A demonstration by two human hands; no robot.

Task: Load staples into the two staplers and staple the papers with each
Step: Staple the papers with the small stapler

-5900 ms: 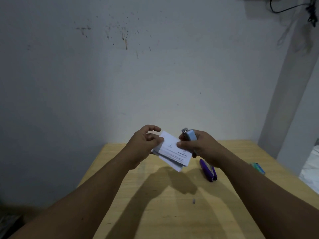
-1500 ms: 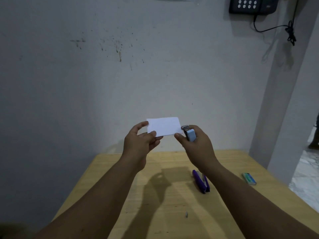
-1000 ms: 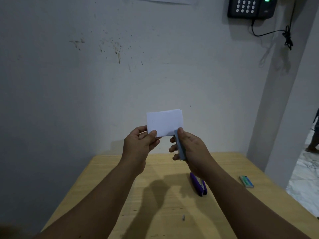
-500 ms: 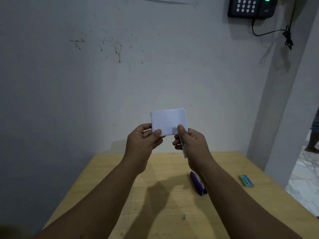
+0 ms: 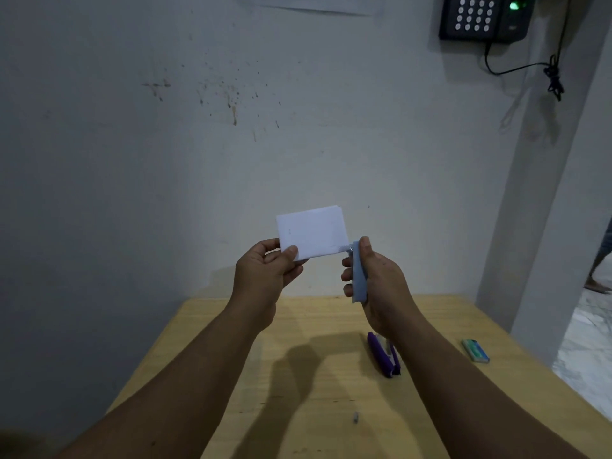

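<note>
My left hand [image 5: 266, 271] pinches the lower left corner of a small stack of white papers [image 5: 313, 235], held up in front of the wall. My right hand [image 5: 377, 279] grips a light blue stapler [image 5: 358, 276] upright, thumb on its top end. The stapler's metal nose touches the papers' lower right corner. A purple stapler [image 5: 382, 359] lies on the wooden table [image 5: 231, 376] below my right wrist, partly hidden by it.
A small green staple box [image 5: 475, 350] lies near the table's right edge. A tiny grey scrap [image 5: 355, 418] sits on the tabletop near me. A keypad device [image 5: 483, 16] with a cable hangs on the wall. A person's leg [image 5: 601, 270] shows at the far right.
My hands have spread apart. The blue stapler has slid from the papers' bottom edge out to the lower right corner. The papers stayed raised.
</note>
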